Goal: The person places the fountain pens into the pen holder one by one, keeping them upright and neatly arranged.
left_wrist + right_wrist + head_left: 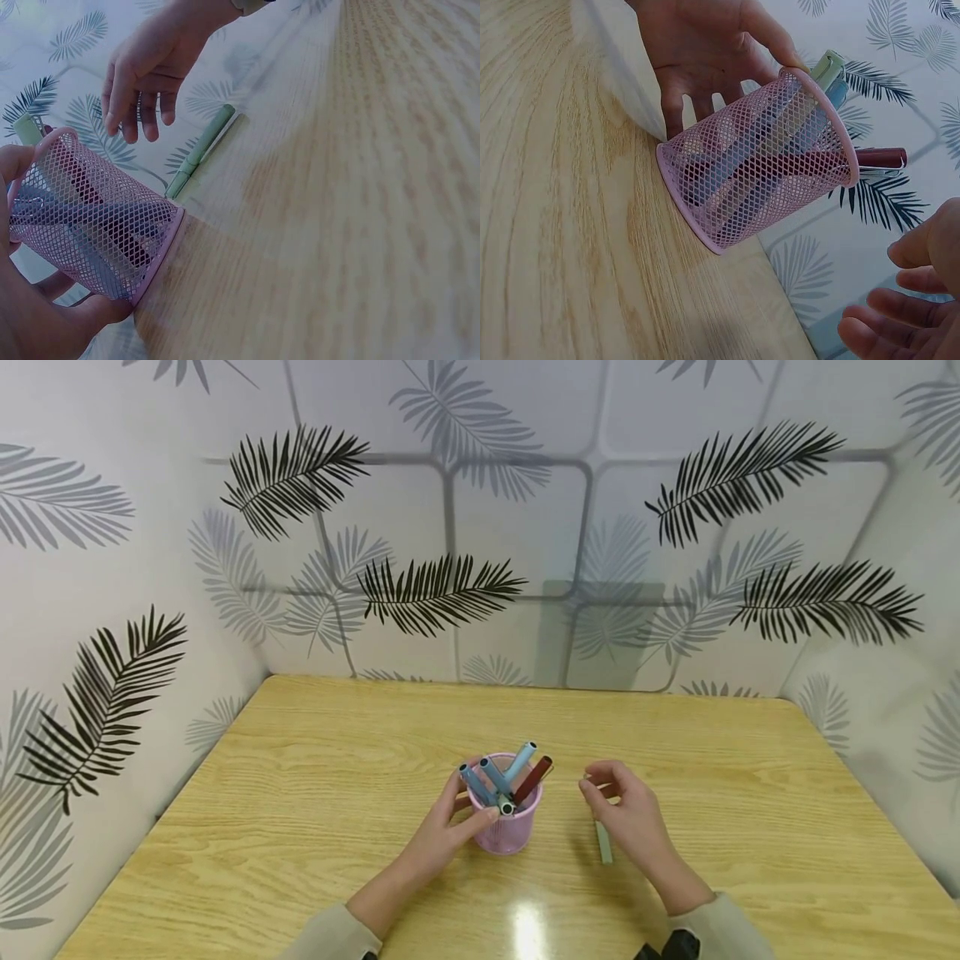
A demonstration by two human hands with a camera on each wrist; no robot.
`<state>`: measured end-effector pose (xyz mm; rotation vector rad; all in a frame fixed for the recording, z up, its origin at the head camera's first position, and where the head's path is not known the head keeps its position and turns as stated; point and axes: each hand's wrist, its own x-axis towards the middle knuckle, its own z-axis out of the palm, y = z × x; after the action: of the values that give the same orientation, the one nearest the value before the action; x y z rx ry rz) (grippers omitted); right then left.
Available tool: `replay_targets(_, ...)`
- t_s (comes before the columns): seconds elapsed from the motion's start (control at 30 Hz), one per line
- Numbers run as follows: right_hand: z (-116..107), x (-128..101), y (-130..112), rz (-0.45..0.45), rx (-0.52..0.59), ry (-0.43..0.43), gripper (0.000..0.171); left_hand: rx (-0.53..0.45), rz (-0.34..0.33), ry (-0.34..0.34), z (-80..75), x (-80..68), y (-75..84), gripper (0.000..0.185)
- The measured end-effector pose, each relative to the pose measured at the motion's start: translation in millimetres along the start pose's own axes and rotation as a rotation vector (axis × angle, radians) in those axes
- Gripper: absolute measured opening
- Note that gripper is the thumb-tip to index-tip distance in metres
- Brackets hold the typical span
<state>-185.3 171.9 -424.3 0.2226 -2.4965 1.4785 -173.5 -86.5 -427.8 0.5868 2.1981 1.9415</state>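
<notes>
Holding the pink mesh cup (508, 828) steady: left hand (442, 835) curled around it at table (300, 793) centre.
Right hand (628, 814), fingers loosely curled and holding nothing, hovers at the cup's 3 o'clock over a green pen (603, 843).

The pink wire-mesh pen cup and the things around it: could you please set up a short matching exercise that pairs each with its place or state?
Things:
1. pink wire-mesh pen cup
2. pale green pen
3. dark red pen
4. right hand

Places or states:
A. lying flat on the wooden table
B. standing tilted inside the cup
C. held by the left hand
D. holding nothing, fingers relaxed above the green pen

Pairs: 1-C, 2-A, 3-B, 4-D
</notes>
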Motion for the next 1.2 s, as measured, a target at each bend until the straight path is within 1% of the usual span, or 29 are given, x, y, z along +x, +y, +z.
replay_targets(0.27, -2, 2, 8, 0.066, -0.017, -0.013, 0.026, -0.001, 0.004, 0.000, 0.5, 0.0, 0.9, 0.062)
replay_targets(0.43, -3, 4, 13, 0.090, -0.053, -0.025, 0.028, 0.002, 0.003, -0.001, 0.2, 0.0, 1.0, 0.062)
replay_targets(0.67, -2, 8, 18, 0.162, -0.111, -0.049, 0.029, -0.003, -0.005, -0.004, -0.2, -0.2, 1.0, 0.062)
replay_targets(0.87, -2, 8, 20, 0.153, -0.195, -0.050, 0.029, 0.000, -0.013, -0.002, -0.3, -0.2, 1.0, 0.062)
replay_targets(1.0, -3, 8, 20, 0.168, -0.258, -0.071, 0.030, 0.002, -0.012, -0.002, -0.3, -0.1, 0.8, 0.062)
replay_targets(1.2, -3, 8, 22, 0.196, -0.309, -0.110, 0.032, -0.001, -0.015, -0.004, 0.0, -0.1, 0.6, 0.063)
